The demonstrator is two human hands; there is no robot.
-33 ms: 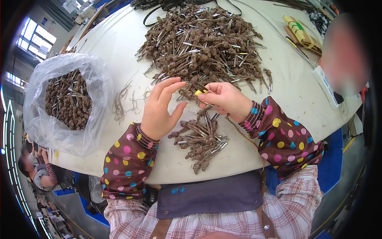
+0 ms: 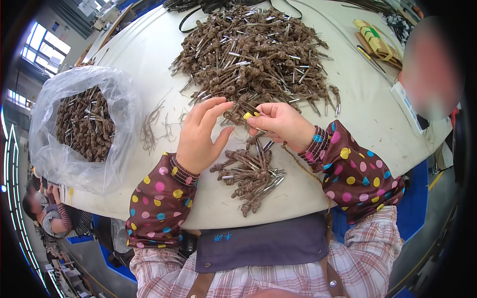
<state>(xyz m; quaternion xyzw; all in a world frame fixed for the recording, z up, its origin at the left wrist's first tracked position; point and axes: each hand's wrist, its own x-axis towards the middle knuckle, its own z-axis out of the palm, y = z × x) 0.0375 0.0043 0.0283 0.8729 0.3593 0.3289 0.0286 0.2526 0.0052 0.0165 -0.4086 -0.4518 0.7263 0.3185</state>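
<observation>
My right hand (image 2: pixel 285 124) is closed around a small dark tool with yellow on it, which looks like thread snips (image 2: pixel 248 110). The tips point up and left, over the near edge of a big pile of knotted brown cords with metal ends (image 2: pixel 253 54). My left hand (image 2: pixel 200 134) is open with thumb and fingers apart, its fingertips just left of the snips. I see nothing held in it. Between my wrists lies a smaller group of knotted cords (image 2: pixel 251 179), metal ends mostly turned right. Part of the snips is hidden in my right hand.
A clear plastic bag (image 2: pixel 47 149) of knotted cords stands at the left, with loose thread scraps (image 2: pixel 149 130) beside it. A yellow-wrapped bundle (image 2: pixel 373 39) and a white strip (image 2: pixel 408 107) lie at the right. Black straps (image 2: pixel 218 6) rest at the far edge.
</observation>
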